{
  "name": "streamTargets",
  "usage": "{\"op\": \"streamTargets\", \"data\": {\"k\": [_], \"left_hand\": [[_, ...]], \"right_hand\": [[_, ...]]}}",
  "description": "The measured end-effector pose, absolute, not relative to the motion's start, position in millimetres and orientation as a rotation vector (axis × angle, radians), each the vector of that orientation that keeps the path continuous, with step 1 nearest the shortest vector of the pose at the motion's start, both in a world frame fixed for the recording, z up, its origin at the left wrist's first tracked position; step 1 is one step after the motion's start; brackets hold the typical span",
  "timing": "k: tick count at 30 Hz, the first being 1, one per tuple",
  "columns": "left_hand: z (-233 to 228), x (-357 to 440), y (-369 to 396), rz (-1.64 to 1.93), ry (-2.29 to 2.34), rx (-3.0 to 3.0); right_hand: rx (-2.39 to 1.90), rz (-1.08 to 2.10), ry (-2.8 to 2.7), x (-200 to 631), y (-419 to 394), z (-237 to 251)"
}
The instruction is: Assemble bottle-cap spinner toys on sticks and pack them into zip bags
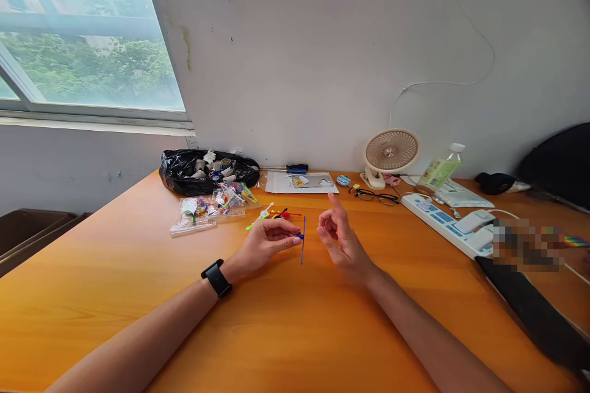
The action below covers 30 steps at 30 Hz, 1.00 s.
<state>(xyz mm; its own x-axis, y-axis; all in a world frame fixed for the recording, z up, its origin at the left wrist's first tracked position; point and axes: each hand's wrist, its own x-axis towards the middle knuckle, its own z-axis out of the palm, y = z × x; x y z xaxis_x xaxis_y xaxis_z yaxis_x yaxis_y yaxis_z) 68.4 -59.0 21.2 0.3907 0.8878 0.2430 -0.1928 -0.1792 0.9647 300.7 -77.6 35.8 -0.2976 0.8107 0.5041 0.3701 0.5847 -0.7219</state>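
Note:
My left hand [271, 241] pinches the small hub of a thin blue spinner arrow [303, 252] between thumb and fingertips. The arrow is seen edge-on, standing upright above the table. To its right, my right hand [340, 236] is raised with the index finger stretched up and the other fingers loosely bent; nothing shows in it, and it does not touch the arrow. Behind my left hand lie several coloured plastic arrows, among them a red arrow [286, 215] and a white arrow [265, 214]; the hand partly hides them.
Clear bags of small coloured parts [193, 215] lie at the left, before a black plastic bag [177, 175] of rubbish. Along the wall are a screwdriver [297, 168], a small fan [391, 151], glasses [375, 196] and a bottle [440, 171]. A power strip [442, 221] lies right.

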Motion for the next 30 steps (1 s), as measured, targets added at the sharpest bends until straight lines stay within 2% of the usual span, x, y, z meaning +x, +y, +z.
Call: {"op": "streamTargets", "data": {"k": [6,15,21,30], "left_hand": [[19.7,66.5,-58.1,1.149,0.685,1.416],[22.7,64.6,-53.3,1.199,0.717,1.416],[20.8,68.3,-59.1,1.176,0.758,1.526],[15.9,70.3,-63.1,1.197,0.75,1.838]], "right_hand": [[-1.072,0.829,-1.875,304.4,-75.9,38.3],[-1.063,0.689,-1.888,302.1,-70.4,39.3],[-0.964,1.092,-1.776,292.5,-72.7,32.1],[-0.939,1.225,-1.762,286.6,-72.8,26.4]]}}
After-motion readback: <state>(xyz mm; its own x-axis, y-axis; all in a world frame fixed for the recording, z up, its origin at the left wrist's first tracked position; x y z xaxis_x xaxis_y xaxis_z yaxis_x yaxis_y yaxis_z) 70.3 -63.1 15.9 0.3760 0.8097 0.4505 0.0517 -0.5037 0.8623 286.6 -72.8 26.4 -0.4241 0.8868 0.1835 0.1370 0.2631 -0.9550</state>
